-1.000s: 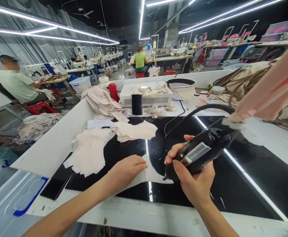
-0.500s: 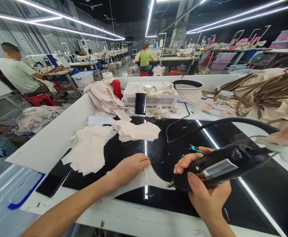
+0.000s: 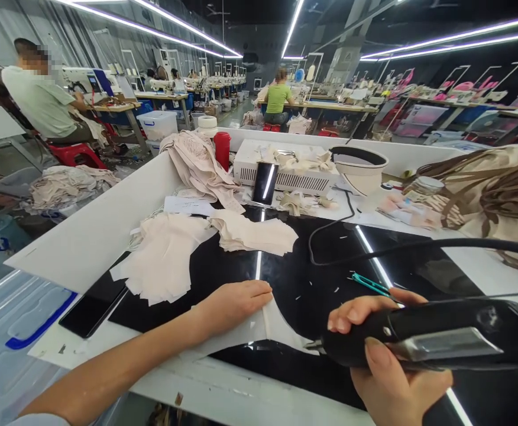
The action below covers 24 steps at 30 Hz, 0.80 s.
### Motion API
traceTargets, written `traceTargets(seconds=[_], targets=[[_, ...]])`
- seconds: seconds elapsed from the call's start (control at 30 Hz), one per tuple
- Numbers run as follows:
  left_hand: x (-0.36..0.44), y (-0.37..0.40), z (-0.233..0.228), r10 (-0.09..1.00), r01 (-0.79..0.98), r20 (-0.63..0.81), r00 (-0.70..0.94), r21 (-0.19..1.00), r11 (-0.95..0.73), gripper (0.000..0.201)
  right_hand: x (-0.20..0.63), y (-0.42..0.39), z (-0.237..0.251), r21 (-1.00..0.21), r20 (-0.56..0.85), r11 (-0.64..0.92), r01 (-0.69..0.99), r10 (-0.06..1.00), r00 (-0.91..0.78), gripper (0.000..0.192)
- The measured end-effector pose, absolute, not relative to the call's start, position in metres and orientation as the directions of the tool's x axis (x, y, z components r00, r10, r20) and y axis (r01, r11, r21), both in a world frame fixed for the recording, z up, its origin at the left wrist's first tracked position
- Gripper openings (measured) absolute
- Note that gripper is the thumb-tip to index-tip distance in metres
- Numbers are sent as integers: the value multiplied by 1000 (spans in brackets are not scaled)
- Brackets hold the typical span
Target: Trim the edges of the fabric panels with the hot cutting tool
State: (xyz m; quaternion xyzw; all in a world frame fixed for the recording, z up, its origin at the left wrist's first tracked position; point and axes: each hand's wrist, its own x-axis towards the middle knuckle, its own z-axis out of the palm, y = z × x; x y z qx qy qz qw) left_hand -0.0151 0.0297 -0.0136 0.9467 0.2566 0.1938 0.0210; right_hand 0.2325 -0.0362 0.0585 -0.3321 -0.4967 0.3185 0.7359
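My left hand (image 3: 236, 302) presses a thin white fabric piece (image 3: 281, 325) onto a black glossy board (image 3: 312, 272), fingers together over its upper edge. A black corded hand tool (image 3: 445, 334) with a silver panel fills my right hand (image 3: 387, 355), fingers wrapped around its front end. Its small metal tip (image 3: 316, 346) is at the right end of the fabric; whether they touch I cannot tell. Teal thread snips (image 3: 372, 284) lie just beyond my right fingers, partly hidden by them. Two stacks of pale fabric pieces, a left stack (image 3: 161, 254) and a right stack (image 3: 254, 232), rest farther back.
A white box (image 3: 285, 168) bearing scraps, a propped phone (image 3: 265, 183), a red container (image 3: 222, 151) and a round bin (image 3: 360, 177) stand at the back. The tool's cable (image 3: 418, 244) crosses the right side. A dark phone-like slab (image 3: 90, 305) lies left. Two people sit at machines beyond.
The view has shifted slightly. The tool's rear has swung lower, while its tip stays at the fabric's right end. A blurred hand-like shape near the cable at the right has gone from view.
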Motion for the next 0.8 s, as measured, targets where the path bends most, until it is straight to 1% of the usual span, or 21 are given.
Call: traceTargets(seconds=[0.2, 0.3, 0.47, 0.63, 0.8], targets=[[-10, 28, -20, 496, 493, 388, 777, 115, -862, 26, 226, -21, 70, -798, 489, 580, -161, 781, 389, 53], [-10, 27, -20, 503, 492, 393, 770, 136, -860, 27, 216, -2, 73, -780, 497, 601, -172, 763, 413, 54], [-10, 25, -16, 513, 478, 400, 760, 191, -857, 26, 199, 30, 65, -771, 510, 612, -180, 761, 402, 49], [-10, 26, -16, 489, 454, 439, 754, 189, -871, 27, 190, 42, 55, -768, 511, 608, -202, 772, 379, 48], [-11, 25, -16, 504, 467, 424, 753, 196, -862, 28, 186, 43, 51, -770, 515, 609, -193, 770, 377, 50]])
